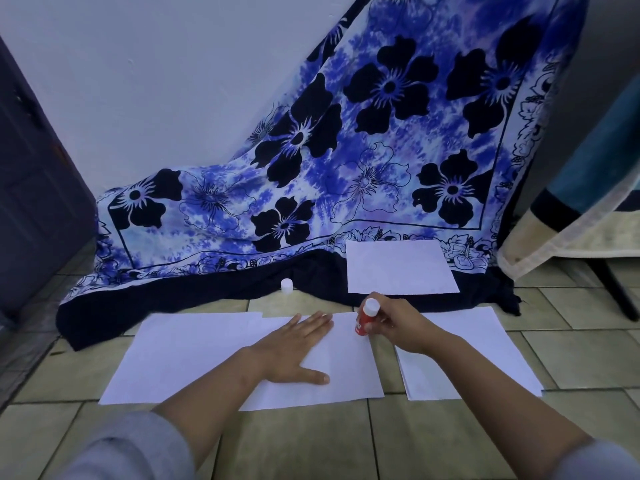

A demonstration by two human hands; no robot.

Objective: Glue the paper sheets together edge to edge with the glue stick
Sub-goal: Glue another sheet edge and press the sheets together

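Observation:
Two white paper sheets lie side by side on the tiled floor, the left sheet [180, 355] overlapping the middle sheet [343, 375] at their shared edge. My left hand [294, 351] presses flat on the middle sheet with fingers straight. My right hand [394, 323] grips a red glue stick [365, 318] with a white end upward, its lower end touching the middle sheet near its far right corner. A small stack of sheets [485, 358] lies to the right, partly under my right forearm. A white cap [287, 285] stands on the dark cloth hem beyond the sheets.
Another white sheet [398, 266] lies on the blue flowered cloth [311, 168] draped from the wall to the floor. A dark door [31, 188] stands at left. A cloth-covered table [571, 220] with a dark leg [616, 289] stands at right.

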